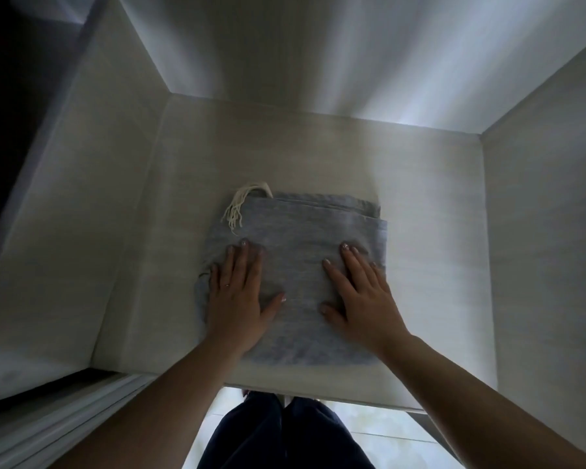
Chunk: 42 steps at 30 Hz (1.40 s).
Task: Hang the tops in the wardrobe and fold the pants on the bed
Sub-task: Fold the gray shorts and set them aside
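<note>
Folded grey pants (295, 231) lie flat on a pale wardrobe shelf (430, 265), with a white drawstring (241, 204) spilling out at the far left corner. My left hand (239, 292) rests flat on the left half of the folded pants, fingers straight and together. My right hand (359, 296) lies flat on the right half, fingers straight and slightly spread. Both palms press down on the fabric.
The shelf is boxed in by a left wall (65, 214), a right wall (548, 231) and a back panel (318, 55). A sliding door track (65, 418) runs at the lower left. My dark trousers (285, 434) show below the shelf's front edge.
</note>
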Tool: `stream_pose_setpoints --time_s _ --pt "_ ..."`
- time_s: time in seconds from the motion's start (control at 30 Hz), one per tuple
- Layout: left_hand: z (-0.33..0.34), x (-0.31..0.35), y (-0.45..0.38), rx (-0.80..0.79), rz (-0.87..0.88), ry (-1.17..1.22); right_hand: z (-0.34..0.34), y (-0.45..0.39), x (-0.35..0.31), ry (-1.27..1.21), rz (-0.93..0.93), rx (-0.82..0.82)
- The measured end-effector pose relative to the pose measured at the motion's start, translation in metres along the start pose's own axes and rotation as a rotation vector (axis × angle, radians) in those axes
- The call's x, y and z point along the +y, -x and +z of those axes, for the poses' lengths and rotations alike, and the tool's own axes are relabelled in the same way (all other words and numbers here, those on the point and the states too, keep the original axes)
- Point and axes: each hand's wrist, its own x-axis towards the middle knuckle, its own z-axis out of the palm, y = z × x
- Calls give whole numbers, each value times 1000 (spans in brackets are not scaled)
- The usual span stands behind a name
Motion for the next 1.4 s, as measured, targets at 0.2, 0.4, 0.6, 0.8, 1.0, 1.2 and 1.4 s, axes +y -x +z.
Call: stream_pose_setpoints --time_s 0.2,0.4,0.6,0.8,1.0,1.2,1.4 --pt "0 -26 -24 -11 -38 -72 7 -29 -10 39 55 -26" --pt "-12 -61 -62 -10 -60 -119 7 -82 -24 31 37 31" --pt "-26 -90 -100 35 -48 -158 3 -131 -31 42 10 115" --pt "-36 -117 -141 87 -38 -189 -2 -177 -40 24 16 166" --pt "-43 -141 -169 117 -25 -172 -7 -215 -49 34 10 170" --pt "-43 -149 -185 148 -13 -127 -8 -233 -50 34 17 165" --pt "-44 -150 -188 200 -12 -134 -9 -237 -53 35 23 193"
